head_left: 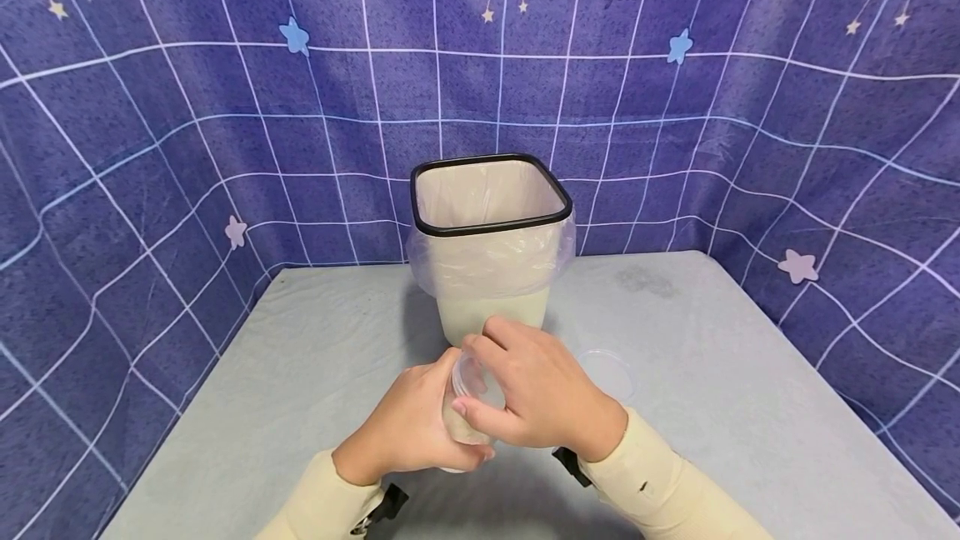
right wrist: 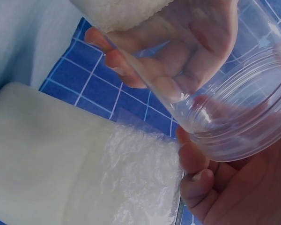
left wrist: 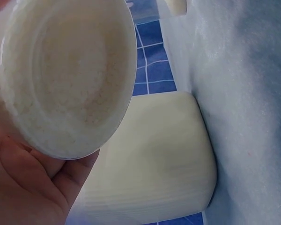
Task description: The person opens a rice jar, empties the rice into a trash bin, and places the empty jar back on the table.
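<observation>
Nearest, the left hand [head_left: 412, 419] wraps curled fingers round a clear, round plastic jar [head_left: 463, 425] of white grains [right wrist: 124, 13]; the right hand [head_left: 536, 386] grasps its rim, nearer than the cream, black-rimmed bin [head_left: 491, 269].

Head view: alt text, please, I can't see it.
The left hand and right hand grip a clear open jar in front of a pale bin lined with a plastic bag. A clear disc lies on the grey table, to their right.
</observation>
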